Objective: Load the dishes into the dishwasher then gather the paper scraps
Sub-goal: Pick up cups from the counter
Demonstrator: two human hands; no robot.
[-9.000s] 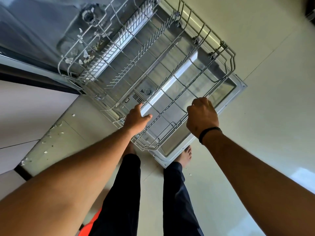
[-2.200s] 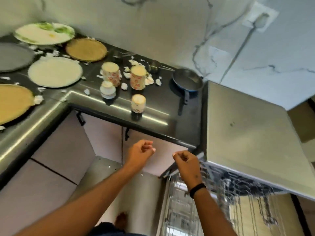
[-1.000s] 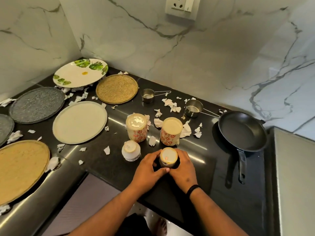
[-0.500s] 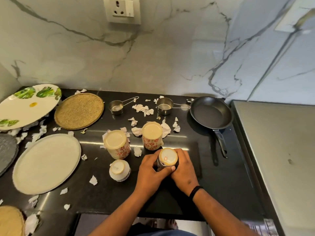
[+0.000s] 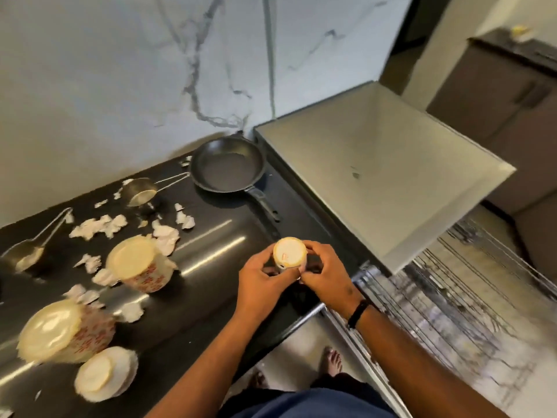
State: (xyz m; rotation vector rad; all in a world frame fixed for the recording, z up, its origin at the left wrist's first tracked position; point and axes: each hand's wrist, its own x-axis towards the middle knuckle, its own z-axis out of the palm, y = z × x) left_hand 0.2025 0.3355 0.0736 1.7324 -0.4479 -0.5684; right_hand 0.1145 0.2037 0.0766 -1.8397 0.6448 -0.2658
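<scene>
Both hands, left hand (image 5: 262,283) and right hand (image 5: 327,277), grip the small cup (image 5: 289,254) above the counter edge (image 5: 297,322).

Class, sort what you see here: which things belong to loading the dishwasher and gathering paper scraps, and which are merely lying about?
Belongs to the job:
small cup gripped by left hand and right hand
patterned cups
frying pan
measuring cup
paper scraps
dishwasher rack

Just lying about:
counter
marble wall
cabinet
</scene>
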